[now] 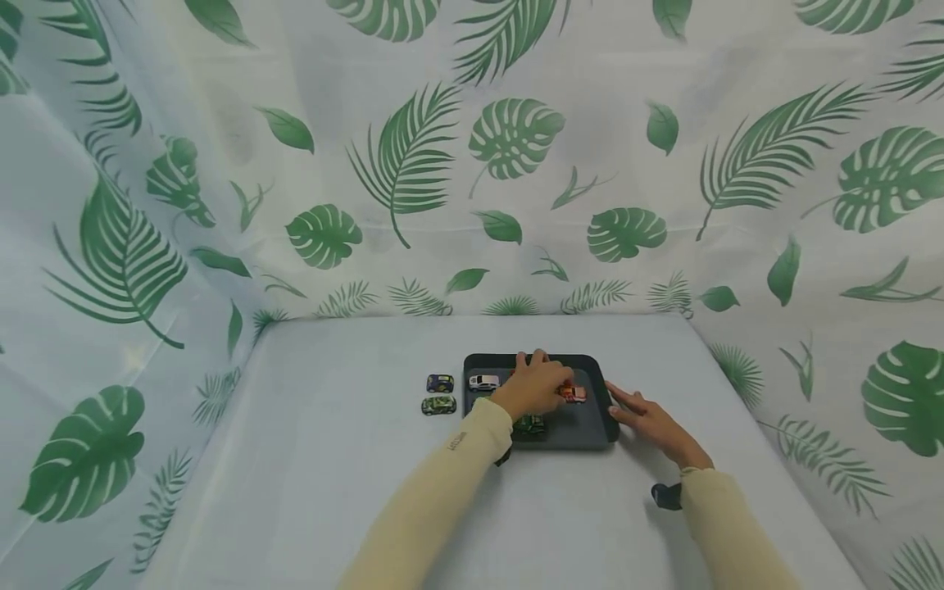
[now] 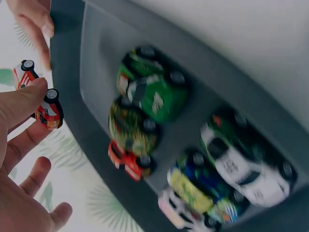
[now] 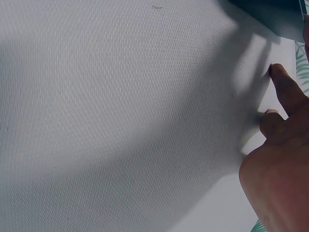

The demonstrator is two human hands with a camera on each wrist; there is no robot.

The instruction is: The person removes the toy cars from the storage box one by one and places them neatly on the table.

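Over the dark grey tray (image 1: 568, 441), my left hand (image 1: 534, 387) pinches a small red, white and orange toy car (image 2: 52, 114) between thumb and fingers. Inside the tray are several more toy cars: a green car (image 2: 157, 96), a camouflage car (image 2: 130, 130), a red car (image 2: 129, 162), a blue and yellow car (image 2: 193, 188) and a white car (image 2: 246, 171). My right hand (image 1: 656, 424) is at the tray's right side, its extended fingers against or very close to the outer wall. The right wrist view shows only part of that hand, by a tray corner.
Left of the tray, a dark blue toy car (image 1: 440, 383) and a green patterned toy car (image 1: 438, 405) lie on the white table (image 1: 332, 459). Leaf-printed curtains (image 1: 413, 270) stand behind the table and along its sides.
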